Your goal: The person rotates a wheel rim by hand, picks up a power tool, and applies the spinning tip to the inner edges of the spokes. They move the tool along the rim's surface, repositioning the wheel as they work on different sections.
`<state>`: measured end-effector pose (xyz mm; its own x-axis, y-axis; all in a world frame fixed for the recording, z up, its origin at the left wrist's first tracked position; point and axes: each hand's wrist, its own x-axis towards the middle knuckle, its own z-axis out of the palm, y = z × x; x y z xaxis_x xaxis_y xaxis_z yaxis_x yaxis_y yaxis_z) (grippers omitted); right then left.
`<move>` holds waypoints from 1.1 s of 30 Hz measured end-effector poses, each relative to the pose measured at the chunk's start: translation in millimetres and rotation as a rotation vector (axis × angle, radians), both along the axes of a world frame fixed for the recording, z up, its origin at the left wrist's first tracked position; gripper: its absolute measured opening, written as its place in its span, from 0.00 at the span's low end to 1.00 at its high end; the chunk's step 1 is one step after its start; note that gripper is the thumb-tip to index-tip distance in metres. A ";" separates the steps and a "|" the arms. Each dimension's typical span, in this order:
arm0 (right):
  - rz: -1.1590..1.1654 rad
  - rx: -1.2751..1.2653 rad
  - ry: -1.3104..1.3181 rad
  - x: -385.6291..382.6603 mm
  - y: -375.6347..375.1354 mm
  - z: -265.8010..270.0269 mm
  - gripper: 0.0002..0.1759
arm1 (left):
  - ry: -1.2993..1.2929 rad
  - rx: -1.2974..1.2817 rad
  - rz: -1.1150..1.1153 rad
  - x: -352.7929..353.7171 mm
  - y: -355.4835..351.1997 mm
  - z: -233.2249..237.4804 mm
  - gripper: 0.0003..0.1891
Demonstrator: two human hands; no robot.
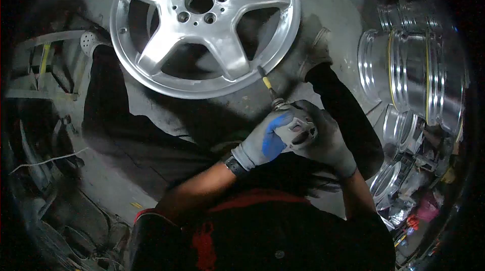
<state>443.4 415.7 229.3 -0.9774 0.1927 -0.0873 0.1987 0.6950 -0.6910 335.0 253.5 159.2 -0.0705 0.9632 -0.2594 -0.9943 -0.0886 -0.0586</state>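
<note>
A silver five-spoke alloy wheel rim (207, 86) lies in front of me, its bare metal bright. My left hand (265, 139), in a grey and blue glove with a dark watch at the wrist, is closed round a die grinder (277, 102). My right hand (323, 139), in a darker grey glove, wraps the tool's body from the other side. The thin bit, with a yellow band and dark tip, points up and left and overlaps the rim's lower right edge in this view. Gloved fingers hide most of the grinder's body.
Stacked shiny wheel rims (409, 76) line the right side, with mixed clutter (424, 205) below them. At the left stands another wheel (50, 64) with a yellow strip. Dark belts or straps (76, 225) lie at the lower left. My legs flank the wheel.
</note>
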 end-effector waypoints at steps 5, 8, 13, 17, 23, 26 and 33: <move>0.041 -0.058 0.009 -8.7 -4.9 -5.2 0.49 | 0.010 -0.049 0.035 2.4 -12.3 -3.5 0.28; 0.117 -0.012 -0.032 -13.7 -10.7 4.5 0.49 | 0.002 -0.099 0.044 8.9 -27.4 -11.2 0.31; 0.178 -0.035 -0.026 -21.2 -23.7 2.2 0.50 | 0.006 -0.153 0.079 8.4 -54.4 -5.7 0.34; 0.155 -0.010 -0.021 -14.1 -15.2 -1.8 0.51 | 0.023 -0.147 0.064 6.0 -39.2 -4.6 0.33; 0.126 -0.057 -0.064 -15.6 -15.1 5.0 0.51 | 0.025 -0.075 0.063 4.0 -37.0 -5.7 0.32; 0.162 -0.063 -0.047 -11.1 -21.0 2.1 0.52 | 0.103 -0.173 -0.001 -1.7 -51.3 9.5 0.37; -0.292 -0.070 0.309 9.5 -15.0 7.4 0.53 | 0.868 0.133 -0.088 -27.7 -25.4 31.5 0.55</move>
<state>452.9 400.7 236.6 -0.8647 0.4696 0.1784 0.1567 0.5895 -0.7924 307.3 228.0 190.7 -0.1149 0.9928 -0.0346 -0.6954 -0.0555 0.7165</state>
